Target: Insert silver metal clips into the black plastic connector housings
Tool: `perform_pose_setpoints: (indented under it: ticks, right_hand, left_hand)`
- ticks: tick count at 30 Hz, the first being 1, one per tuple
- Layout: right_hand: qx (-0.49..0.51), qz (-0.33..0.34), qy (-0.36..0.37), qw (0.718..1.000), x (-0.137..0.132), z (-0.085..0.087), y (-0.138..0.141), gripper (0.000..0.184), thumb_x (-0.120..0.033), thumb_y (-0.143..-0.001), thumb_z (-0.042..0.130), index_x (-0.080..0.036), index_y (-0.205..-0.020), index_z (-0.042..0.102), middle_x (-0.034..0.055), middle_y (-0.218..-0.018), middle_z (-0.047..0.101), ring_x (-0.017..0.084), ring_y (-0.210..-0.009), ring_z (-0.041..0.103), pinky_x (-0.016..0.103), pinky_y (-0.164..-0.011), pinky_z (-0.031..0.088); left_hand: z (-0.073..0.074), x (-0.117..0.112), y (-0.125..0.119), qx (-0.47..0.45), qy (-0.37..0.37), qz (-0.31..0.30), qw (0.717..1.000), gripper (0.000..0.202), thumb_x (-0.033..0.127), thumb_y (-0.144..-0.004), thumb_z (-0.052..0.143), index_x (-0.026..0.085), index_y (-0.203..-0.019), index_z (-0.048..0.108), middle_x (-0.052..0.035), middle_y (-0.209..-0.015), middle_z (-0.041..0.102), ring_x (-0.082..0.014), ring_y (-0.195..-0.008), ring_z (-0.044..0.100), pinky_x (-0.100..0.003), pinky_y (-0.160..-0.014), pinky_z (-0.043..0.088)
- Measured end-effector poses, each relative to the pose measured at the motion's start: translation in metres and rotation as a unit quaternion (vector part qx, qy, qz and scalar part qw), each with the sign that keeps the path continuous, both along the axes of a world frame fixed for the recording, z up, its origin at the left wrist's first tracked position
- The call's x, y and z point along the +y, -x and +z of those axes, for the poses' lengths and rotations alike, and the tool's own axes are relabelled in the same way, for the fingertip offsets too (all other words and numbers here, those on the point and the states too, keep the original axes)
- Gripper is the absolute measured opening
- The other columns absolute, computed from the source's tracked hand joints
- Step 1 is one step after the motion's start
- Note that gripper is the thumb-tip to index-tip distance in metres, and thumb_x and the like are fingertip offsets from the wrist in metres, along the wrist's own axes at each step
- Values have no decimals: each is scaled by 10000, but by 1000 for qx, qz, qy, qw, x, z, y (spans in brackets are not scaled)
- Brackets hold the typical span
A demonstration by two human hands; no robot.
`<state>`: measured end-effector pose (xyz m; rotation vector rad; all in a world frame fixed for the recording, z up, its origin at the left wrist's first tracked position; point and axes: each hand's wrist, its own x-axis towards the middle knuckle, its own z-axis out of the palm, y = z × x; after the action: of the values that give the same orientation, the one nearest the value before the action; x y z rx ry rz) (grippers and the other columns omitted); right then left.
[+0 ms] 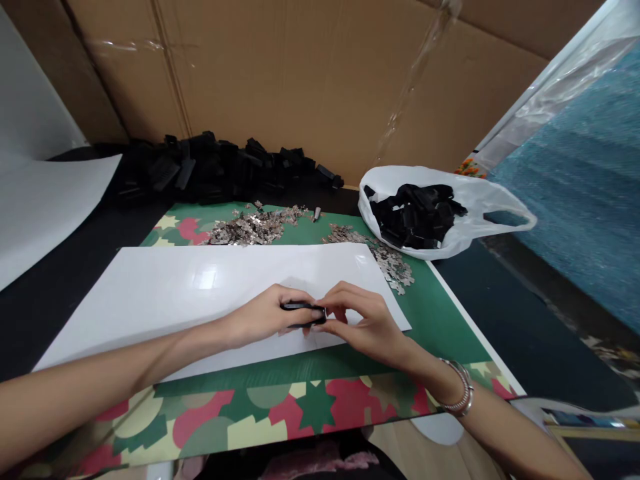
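Note:
My left hand (273, 311) is closed around a small black plastic part (299, 306), with the thumb along its near side. At the part's right end, my right hand (360, 320) pinches with thumb and fingertips; whatever lies between those fingertips is too small to make out. Both hands are over a white sheet (165, 287) lying on a green patterned mat (440, 327). Small shiny metal pieces lie just beyond the sheet in a left heap (250, 228) and a right heap (395, 267).
A long pile of black plastic parts (200, 167) runs along the back, before a cardboard wall (300, 80). At the right back, a white plastic bag (470, 233) holds more black parts (417, 213). Another white sheet (45, 207) curves up at left.

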<state>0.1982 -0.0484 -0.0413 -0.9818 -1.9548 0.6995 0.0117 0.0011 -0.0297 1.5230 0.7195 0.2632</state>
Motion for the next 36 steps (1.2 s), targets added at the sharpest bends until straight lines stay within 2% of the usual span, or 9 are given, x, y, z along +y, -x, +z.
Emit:
perform_pose_setpoints:
  ticks: [2,5,8,11,16,21,25,28,36]
  right_hand:
    - [14,2,18,1000,0,1,0,165,-244,-755,681,-191,-907,642,35,-778,608,101,-568,495,261,-539,448]
    - [57,1,100,993,3,1,-3,175,-271,-719,713,-198,-863,647,21,-765,597,106,-604,508,255,-550,451]
    - [132,10,196,972,8,0,-10,209,-293,-675,746,-195,-830,646,14,-777,590,120,-679,544,267,-609,481]
    - [200,25,262,944,13,-3,-15,252,-269,-616,789,-196,-812,648,3,-771,583,122,-686,557,284,-641,500]
    - [243,45,270,931,16,-6,-13,241,-208,-582,809,-222,-786,683,-5,-774,588,112,-679,546,268,-635,480]
    - [209,61,297,930,18,-4,-15,264,-247,-601,800,-224,-844,699,5,-800,574,128,-743,549,260,-661,478]
    - [214,94,370,899,17,1,-20,266,-276,-720,702,-222,-980,685,13,-798,556,106,-635,519,239,-551,470]
    - [241,96,384,886,16,2,-20,215,-248,-759,650,-227,-965,704,14,-798,565,99,-603,517,252,-552,487]
    - [173,70,325,927,17,5,-20,195,-205,-755,673,-243,-939,727,22,-850,614,85,-594,595,260,-605,528]
  left_hand:
    - [1,0,0,-5,6,0,1000,233,374,-815,563,150,-804,626,16,-635,574,-85,-495,370,-233,-506,288]
    - [4,-1,2,-40,57,-6,998,219,345,-827,542,149,-834,641,1,-692,598,-81,-502,385,-232,-514,315]
    - [10,-1,4,-100,149,-1,984,259,292,-840,476,142,-957,651,-53,-830,641,-109,-559,442,-240,-516,377]
    - [19,-2,6,-137,199,-1,970,348,288,-857,393,114,-1013,651,-102,-905,663,-133,-596,475,-260,-545,425]
    - [25,-6,6,-136,286,20,948,420,373,-871,375,84,-921,676,-130,-879,688,-130,-588,511,-253,-586,464]
    - [25,-9,5,-112,261,38,958,274,311,-838,511,95,-847,680,-117,-876,691,-121,-595,526,-232,-549,463]
    - [26,-9,4,-102,238,59,964,195,266,-810,571,120,-871,686,-92,-871,696,-129,-605,561,-243,-550,480]
    - [25,-8,4,-84,241,71,964,203,258,-785,615,140,-940,671,-73,-831,702,-141,-628,592,-255,-564,500]
    - [24,-8,7,-46,212,44,975,386,308,-799,615,196,-1164,554,-56,-888,703,-154,-723,615,-249,-585,482]
